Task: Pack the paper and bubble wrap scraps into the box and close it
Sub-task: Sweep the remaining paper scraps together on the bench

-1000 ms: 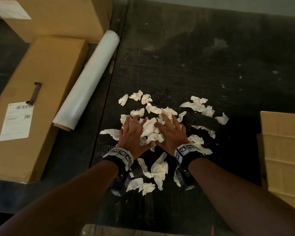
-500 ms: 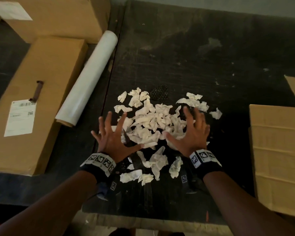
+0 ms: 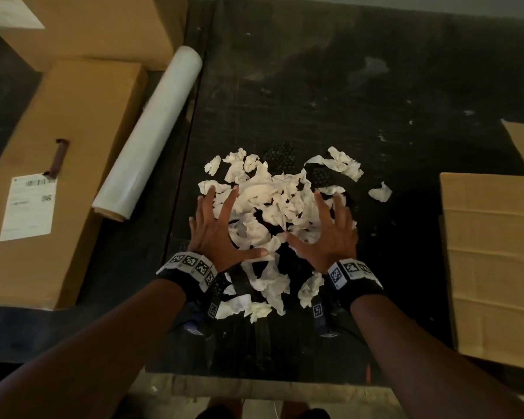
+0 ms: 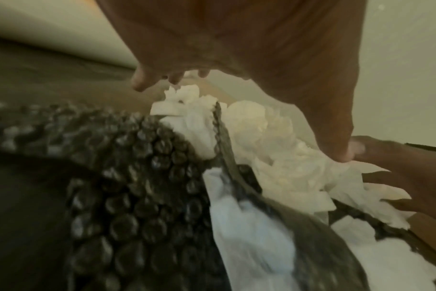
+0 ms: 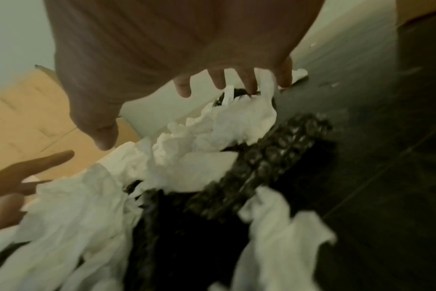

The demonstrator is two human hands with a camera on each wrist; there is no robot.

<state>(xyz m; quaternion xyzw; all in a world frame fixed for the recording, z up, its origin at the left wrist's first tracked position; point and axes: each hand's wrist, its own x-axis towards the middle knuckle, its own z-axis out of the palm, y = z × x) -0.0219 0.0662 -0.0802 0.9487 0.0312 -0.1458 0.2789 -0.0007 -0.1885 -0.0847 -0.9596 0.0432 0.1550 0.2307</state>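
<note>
Lying on a scuffed black table (image 3: 360, 95), paper scraps (image 3: 273, 201); both hands spread, released, grasping nothing.

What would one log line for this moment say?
stage: gathering scraps | left hand: open | right hand: open | paper scraps: on table | box: right

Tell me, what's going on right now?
Both hands, left hand and right hand, open, fingers spread on paper scraps. Box waiting right. Nothing in the way.

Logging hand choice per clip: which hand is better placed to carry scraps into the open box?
Right, probably. The right hand is on the pile's side nearest the open box; the left hand sits on the far side, beside the film roll. Both are spread open.
</note>
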